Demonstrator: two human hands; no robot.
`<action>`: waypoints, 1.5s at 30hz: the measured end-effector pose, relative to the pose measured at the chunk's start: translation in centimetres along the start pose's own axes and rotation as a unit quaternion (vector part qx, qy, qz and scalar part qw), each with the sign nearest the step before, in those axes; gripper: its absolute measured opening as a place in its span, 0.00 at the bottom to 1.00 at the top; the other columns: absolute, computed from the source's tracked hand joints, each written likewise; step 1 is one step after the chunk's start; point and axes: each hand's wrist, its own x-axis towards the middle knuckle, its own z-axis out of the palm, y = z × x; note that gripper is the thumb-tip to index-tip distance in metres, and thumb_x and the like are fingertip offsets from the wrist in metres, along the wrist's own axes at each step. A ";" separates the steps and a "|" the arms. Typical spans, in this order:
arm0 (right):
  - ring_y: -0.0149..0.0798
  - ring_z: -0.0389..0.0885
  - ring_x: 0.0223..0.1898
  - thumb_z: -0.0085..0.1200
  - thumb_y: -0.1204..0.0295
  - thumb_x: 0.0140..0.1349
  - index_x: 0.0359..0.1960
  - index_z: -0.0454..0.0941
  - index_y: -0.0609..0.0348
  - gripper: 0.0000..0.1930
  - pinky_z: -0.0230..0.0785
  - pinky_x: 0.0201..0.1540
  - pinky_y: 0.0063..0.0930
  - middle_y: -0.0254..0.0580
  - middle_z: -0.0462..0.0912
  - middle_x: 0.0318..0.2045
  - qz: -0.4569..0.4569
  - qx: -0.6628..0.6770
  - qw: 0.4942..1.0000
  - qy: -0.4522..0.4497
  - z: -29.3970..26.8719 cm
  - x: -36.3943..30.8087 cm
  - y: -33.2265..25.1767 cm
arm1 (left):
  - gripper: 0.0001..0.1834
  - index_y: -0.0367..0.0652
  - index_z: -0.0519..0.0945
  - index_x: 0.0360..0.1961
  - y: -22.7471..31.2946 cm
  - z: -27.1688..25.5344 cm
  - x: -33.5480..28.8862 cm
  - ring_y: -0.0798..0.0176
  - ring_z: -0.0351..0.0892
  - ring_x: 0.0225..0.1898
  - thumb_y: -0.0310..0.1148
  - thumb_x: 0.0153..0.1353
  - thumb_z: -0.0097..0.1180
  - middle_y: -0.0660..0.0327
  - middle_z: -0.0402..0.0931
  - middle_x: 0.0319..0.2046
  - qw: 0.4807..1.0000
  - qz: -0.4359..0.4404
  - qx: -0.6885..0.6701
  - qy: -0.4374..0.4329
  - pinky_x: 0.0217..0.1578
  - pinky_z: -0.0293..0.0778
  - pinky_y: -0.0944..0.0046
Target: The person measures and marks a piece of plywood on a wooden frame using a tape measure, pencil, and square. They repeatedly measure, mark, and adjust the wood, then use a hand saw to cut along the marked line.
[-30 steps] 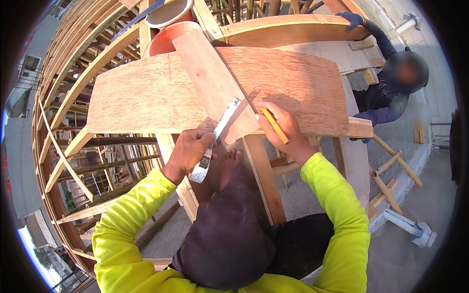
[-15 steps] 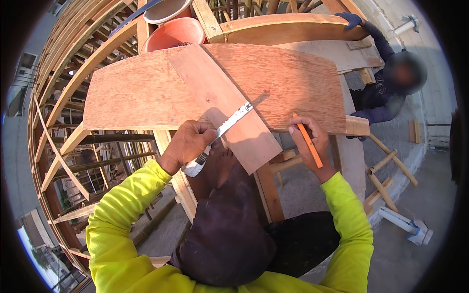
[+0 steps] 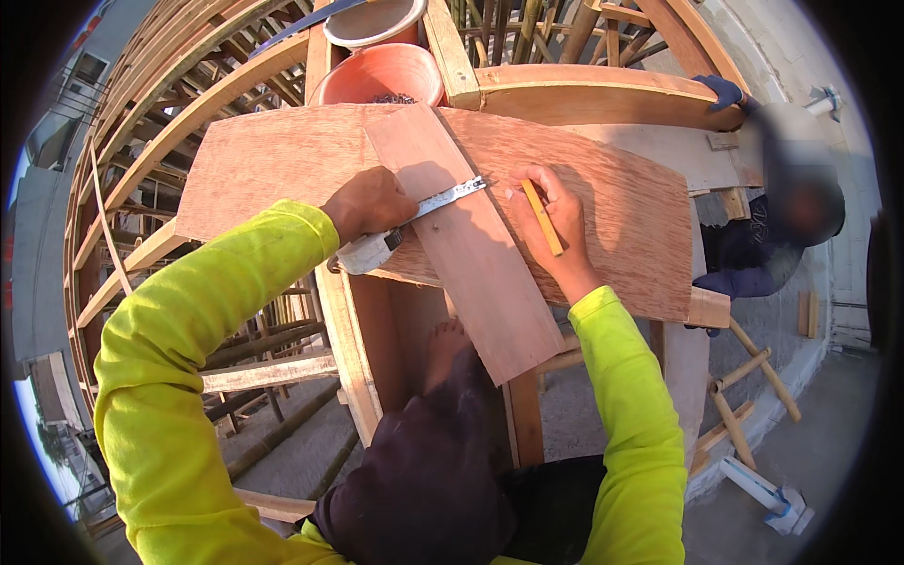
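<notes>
A narrow wooden board point(image 3: 490, 282) lies slantwise across a wide reddish plywood sheet point(image 3: 621, 207), its lower end jutting past the sheet's near edge. My left hand point(image 3: 369, 204) is closed around a tape measure point(image 3: 367, 252), whose white blade point(image 3: 450, 196) runs out across the board. The blade's metal hook sits at the board's right edge. Just right of that hook, my right hand point(image 3: 556, 215) pinches an orange-yellow pencil point(image 3: 541, 218) between thumb and fingers, above the plywood. The pencil's upper end points toward the far side.
Behind the sheet stand a red bucket point(image 3: 381, 77) holding small dark pieces and a grey bucket point(image 3: 377, 21). A handsaw blade point(image 3: 306, 24) lies at top left. Timber framing point(image 3: 141, 179) spreads left. At right, a co-worker's gloved hand point(image 3: 720, 91) rests on a curved beam point(image 3: 603, 89).
Both hands have moved farther up the board, the left carrying the tape measure. The pencil now comes close to the blade's hook. The whole view has shifted slightly.
</notes>
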 end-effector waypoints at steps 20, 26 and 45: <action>0.28 0.83 0.40 0.61 0.76 0.64 0.46 0.82 0.64 0.10 0.75 0.45 0.24 0.39 0.86 0.36 0.007 -0.014 1.000 0.002 3.0 2.9 0.9 | 0.17 0.33 0.85 0.24 -1.4 0.5 0.7 0.51 0.79 0.23 0.39 0.55 0.57 0.49 0.79 0.19 0.998 0.052 0.035 0.009 0.32 0.75 0.53; 0.23 0.82 0.37 0.62 0.75 0.66 0.41 0.83 0.66 0.07 0.75 0.41 0.20 0.35 0.86 0.34 0.059 0.070 0.987 -0.135 2.8 4.9 -2.7 | 0.18 0.33 0.87 0.30 -0.8 0.4 0.0 0.45 0.86 0.32 0.40 0.54 0.58 0.43 0.83 0.26 0.999 -0.004 0.039 0.018 0.39 0.78 0.51; 0.24 0.80 0.32 0.64 0.76 0.54 0.30 0.83 0.63 0.04 0.74 0.36 0.23 0.33 0.85 0.28 0.069 -0.075 0.942 -0.319 3.9 8.6 -2.0 | 0.17 0.33 0.87 0.30 -0.6 0.6 0.2 0.45 0.85 0.31 0.40 0.54 0.59 0.43 0.83 0.26 1.000 -0.007 0.020 0.014 0.38 0.78 0.51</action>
